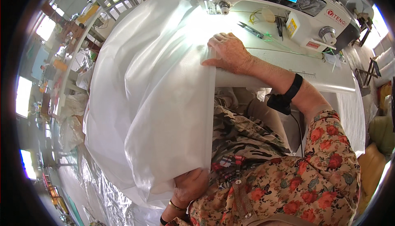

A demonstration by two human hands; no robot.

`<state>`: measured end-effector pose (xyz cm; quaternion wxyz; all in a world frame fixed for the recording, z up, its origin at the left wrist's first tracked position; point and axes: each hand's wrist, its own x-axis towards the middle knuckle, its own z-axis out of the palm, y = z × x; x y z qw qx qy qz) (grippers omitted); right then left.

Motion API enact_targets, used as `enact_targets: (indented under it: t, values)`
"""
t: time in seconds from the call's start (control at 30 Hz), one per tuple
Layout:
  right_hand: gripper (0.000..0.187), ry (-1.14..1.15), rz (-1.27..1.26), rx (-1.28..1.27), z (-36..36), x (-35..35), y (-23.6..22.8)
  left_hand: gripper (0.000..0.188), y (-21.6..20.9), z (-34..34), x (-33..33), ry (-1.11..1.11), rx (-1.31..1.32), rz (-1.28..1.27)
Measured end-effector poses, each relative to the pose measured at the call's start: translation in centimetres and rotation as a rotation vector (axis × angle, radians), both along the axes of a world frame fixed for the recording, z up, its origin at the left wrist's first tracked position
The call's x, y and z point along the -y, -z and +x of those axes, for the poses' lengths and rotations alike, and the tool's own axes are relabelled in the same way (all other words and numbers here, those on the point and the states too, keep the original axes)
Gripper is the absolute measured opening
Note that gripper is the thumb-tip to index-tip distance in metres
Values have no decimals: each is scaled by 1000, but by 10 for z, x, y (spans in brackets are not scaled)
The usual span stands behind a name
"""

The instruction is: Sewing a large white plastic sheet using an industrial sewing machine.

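While the person sits close against the sewing table (329, 82), a big sheet of thin white woven fabric (152, 86) fills the left and middle of the scene, billowing up from the lap and running far toward the needle end of the machine. Further left, beyond the cloth, more crinkled pale sheeting (98, 197) lies heaped low on the floor, and a row of work tables (74, 53) stretches away toward bright windows.

Near the bottom, the left hand (190, 187) grips the near edge of the fabric, its fingers curled shut under the folded hem so that only the back of the hand and a thin bracelet (177, 206) show. A straight folded edge of the cloth runs from this hand away to the far side.

At the far end of that edge, the right hand (228, 52) rests flat on the fabric on the table, fingers pressed together and pointing left, the thumb pinning the hem down. A black band (293, 87) wraps the right wrist.

To the right, small snips (251, 29) lie on the white bed of the sewing machine (284, 4), just beyond the right hand, with green thread scraps (273, 38) beside them
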<state>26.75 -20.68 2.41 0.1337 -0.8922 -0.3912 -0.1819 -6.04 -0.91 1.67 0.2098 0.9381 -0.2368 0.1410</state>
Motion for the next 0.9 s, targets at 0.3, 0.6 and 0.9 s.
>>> enact_targets:
  t: [0.3, 0.6, 0.9]
  values:
    - [71, -5, 32, 53, 4, -1, 4, 8, -26, 40, 8, -21, 12, 316]
    - [75, 41, -99, -177, 0, -1, -11, 8, -38, 93, 20, 23, 33, 265]
    - [89, -61, 71, -250, -2, 1, -13, 9, -25, 129, 27, -65, 98, 223]
